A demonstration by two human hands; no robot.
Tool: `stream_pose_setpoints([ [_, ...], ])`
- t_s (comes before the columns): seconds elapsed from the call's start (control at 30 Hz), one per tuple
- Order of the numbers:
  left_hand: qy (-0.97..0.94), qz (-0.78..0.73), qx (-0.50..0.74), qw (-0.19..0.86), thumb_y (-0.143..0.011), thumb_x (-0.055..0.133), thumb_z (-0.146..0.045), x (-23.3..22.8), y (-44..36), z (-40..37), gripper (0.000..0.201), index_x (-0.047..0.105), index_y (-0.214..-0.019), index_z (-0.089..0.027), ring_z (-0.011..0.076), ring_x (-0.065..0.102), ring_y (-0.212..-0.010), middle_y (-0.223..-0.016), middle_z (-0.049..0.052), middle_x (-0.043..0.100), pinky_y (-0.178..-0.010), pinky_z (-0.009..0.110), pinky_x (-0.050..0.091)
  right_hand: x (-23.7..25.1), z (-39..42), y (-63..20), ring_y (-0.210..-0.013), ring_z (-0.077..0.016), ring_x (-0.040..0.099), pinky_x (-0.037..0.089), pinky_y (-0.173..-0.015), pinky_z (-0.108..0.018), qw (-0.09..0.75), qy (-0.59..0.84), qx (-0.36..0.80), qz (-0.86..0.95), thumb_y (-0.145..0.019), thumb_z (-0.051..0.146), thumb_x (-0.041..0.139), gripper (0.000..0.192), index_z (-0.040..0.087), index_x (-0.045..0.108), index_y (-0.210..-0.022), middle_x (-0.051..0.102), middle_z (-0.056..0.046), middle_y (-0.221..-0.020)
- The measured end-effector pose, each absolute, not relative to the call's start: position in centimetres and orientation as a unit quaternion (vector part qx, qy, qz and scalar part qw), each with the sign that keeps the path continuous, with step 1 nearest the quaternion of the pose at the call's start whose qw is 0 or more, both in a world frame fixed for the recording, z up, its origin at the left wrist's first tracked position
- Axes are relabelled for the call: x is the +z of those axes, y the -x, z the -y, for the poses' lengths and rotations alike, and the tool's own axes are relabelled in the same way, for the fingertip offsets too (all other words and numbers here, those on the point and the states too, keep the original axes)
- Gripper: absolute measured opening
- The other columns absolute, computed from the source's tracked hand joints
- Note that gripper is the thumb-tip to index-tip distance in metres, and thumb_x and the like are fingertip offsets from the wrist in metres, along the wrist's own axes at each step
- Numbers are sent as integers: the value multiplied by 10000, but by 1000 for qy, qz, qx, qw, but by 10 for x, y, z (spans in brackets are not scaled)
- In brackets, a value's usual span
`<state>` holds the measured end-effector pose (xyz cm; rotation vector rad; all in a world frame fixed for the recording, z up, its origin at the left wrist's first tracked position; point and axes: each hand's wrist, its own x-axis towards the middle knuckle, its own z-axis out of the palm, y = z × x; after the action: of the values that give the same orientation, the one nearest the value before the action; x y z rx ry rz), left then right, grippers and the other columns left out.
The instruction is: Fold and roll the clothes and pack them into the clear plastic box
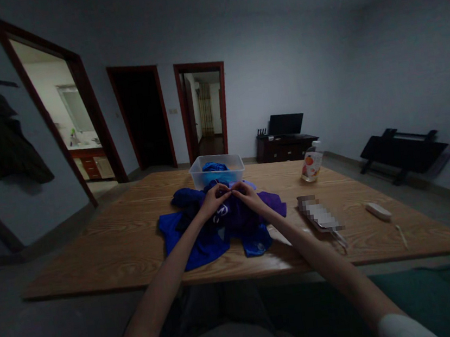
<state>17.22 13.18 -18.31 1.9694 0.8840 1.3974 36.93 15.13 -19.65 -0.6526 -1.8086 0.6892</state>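
Both hands meet above a heap of blue and purple clothes on the table. My left hand (214, 198) is closed, with thumb and fingertips pinching the dark purple garment (239, 216), which bears a white printed mark. Close beside it, my right hand (247, 194) pinches the same garment, fingertips almost touching the left ones. Bright blue cloth (206, 247) spreads flat beneath, toward the near table edge. Just behind the hands stands a clear plastic box (234, 174) with crumpled blue cloth (214, 167) inside. The exact spot gripped is dim and small.
The wooden table (115, 242) also carries a clear bottle (312, 163) with a fruit label, a blurred-out flat object (320, 216) with a strap, a white oblong case (378, 211) and a thin pale stick (401, 237), all to the right.
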Motion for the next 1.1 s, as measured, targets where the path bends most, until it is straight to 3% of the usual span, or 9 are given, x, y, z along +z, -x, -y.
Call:
stream_pose_setpoints([
  [0.47, -736, -329, 507, 305, -868, 668, -538, -187, -172, -134, 396, 655, -1037, -180, 199, 657, -998, -1047, 59, 688, -929, 326, 525, -191, -147, -370, -958, -192, 575, 453, -910, -316, 528, 230, 259, 776, -878, 330, 619, 162, 203, 600, -977, 616, -28, -979],
  [1.1, -735, -330, 531, 263, -839, 726, -456, -187, -170, -136, 331, 654, -1006, -179, 194, 649, -1004, -1028, 51, 685, -937, 326, 514, -190, -144, -367, -963, -199, 604, 489, -897, -319, 538, 246, 307, 746, -866, 464, 681, 283, 200, 620, -949, 637, -41, -983],
])
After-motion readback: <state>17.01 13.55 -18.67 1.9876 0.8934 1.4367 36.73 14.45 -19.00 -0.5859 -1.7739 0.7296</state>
